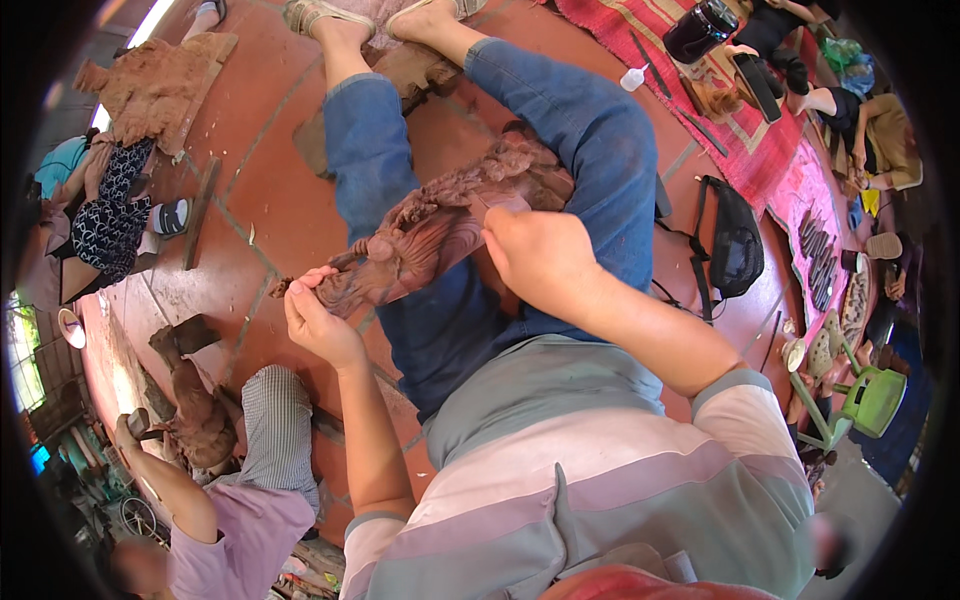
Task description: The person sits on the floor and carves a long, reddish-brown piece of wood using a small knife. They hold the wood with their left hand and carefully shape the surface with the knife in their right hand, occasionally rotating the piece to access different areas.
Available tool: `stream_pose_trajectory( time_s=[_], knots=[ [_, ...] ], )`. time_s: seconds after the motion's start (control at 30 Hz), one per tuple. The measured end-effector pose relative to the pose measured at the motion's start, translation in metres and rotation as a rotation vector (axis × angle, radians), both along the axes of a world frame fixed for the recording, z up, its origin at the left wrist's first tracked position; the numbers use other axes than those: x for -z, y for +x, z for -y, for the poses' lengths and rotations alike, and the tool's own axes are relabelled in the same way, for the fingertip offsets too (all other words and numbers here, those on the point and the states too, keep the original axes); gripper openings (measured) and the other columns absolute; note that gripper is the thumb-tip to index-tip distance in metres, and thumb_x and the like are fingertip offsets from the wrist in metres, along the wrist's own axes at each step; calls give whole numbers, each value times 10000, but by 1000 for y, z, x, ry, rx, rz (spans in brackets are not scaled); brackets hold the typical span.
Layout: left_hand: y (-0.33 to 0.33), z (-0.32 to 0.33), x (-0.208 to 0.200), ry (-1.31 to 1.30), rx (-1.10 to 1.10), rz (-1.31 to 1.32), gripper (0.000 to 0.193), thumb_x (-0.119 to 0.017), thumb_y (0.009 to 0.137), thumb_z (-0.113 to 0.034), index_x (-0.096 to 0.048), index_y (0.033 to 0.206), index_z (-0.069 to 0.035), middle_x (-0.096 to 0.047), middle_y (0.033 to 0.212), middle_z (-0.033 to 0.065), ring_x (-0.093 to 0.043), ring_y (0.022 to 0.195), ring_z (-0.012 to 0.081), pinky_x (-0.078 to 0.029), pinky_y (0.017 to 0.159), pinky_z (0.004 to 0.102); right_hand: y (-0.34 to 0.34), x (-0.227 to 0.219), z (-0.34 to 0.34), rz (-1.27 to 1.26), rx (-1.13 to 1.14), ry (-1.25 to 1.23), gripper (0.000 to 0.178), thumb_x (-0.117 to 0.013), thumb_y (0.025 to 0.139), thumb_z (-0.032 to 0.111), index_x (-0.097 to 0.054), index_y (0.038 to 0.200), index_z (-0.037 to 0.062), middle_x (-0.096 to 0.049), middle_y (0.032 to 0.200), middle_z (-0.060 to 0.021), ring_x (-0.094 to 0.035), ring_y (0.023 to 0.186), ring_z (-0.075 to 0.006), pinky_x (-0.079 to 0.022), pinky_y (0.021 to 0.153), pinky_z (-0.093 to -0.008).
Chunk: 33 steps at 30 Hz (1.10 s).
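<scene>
I see the reddish wooden carving (pixel 440 225) lying across my lap at the centre of the frame, resting on the blue jeans (pixel 590 130) and running from the lower left up toward the right knee. My left hand (pixel 318 318) steadies its lower end, the fingers (pixel 310 282) curled and pinching the tip of the figure. My right hand (pixel 540 255) sits over the middle of the carving with its fingers folded under the palm; I cannot tell whether they grip a small tool or only press on the wood. I judge the work to be at the fine shaping of the surface, and the next move, as I read it, calls for a firm hold at the left end while the right hand works with short, controlled pressure, since the thin raised details look easy to chip. As for packages, a small white squeeze bottle (pixel 633 77) lies on the tiled floor (pixel 270 190) in the upper right, beside a red patterned mat (pixel 640 30); a dark round jar (pixel 698 30) stands on that mat near the top edge. A black backpack (pixel 735 250) rests at the right. In the lower left another person (pixel 235 500) works on a second carving (pixel 200 420). I can make out no signs.
</scene>
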<state>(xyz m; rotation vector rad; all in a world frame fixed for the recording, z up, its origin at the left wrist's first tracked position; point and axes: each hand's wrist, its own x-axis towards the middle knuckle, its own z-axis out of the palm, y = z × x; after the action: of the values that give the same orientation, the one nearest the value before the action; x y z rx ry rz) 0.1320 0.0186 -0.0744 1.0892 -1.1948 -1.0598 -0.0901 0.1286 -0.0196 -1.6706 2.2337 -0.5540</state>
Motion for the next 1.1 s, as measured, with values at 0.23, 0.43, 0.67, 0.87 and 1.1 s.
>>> stream_pose_trajectory(
  time_s=[0.23, 0.43, 0.67, 0.87, 1.1],
  knots=[
    [1, -1, 1, 7, 11, -8, 291, -394, 973, -164, -525, 800, 30, -588, 831, 135, -583, 803, 224, -474, 787, 352, -15, 6, 7, 16, 72, 26, 137, -569, 822, 198, -599, 770, 75, -604, 620, -162, -619, 607, -334, -492, 543, -441],
    [-4, 0, -6, 7, 9, 12, 293, -388, 976, -170, -524, 805, 25, -596, 838, 142, -584, 807, 226, -476, 788, 358, -30, 20, 18, 3, 117, -40, 142, -565, 817, 195, -589, 758, 68, -590, 598, -151, -616, 608, -339, -489, 534, -435],
    [-4, -3, -5, 10, 17, 5, 301, -384, 979, -178, -525, 806, 24, -596, 836, 142, -582, 802, 221, -476, 789, 355, -19, 11, 18, -43, 68, 107, 126, -551, 759, 114, -654, 753, 42, -653, 697, -160, -669, 687, -285, -531, 579, -381],
    [-2, -2, -4, 2, 14, 30, 302, -387, 978, -179, -527, 805, 25, -593, 835, 140, -580, 802, 217, -477, 789, 354, -2, -15, 7, -27, -27, 169, 122, -540, 767, 98, -621, 826, 28, -657, 721, -160, -663, 681, -302, -526, 601, -393],
    [0, 0, -5, 3, 15, 29, 296, -395, 976, -175, -526, 803, 27, -588, 832, 136, -580, 810, 216, -477, 790, 352, -80, 4, 8, -23, 145, 286, 198, -570, 790, 222, -688, 756, 68, -661, 763, -155, -652, 787, -325, -516, 696, -437]
  ],
)
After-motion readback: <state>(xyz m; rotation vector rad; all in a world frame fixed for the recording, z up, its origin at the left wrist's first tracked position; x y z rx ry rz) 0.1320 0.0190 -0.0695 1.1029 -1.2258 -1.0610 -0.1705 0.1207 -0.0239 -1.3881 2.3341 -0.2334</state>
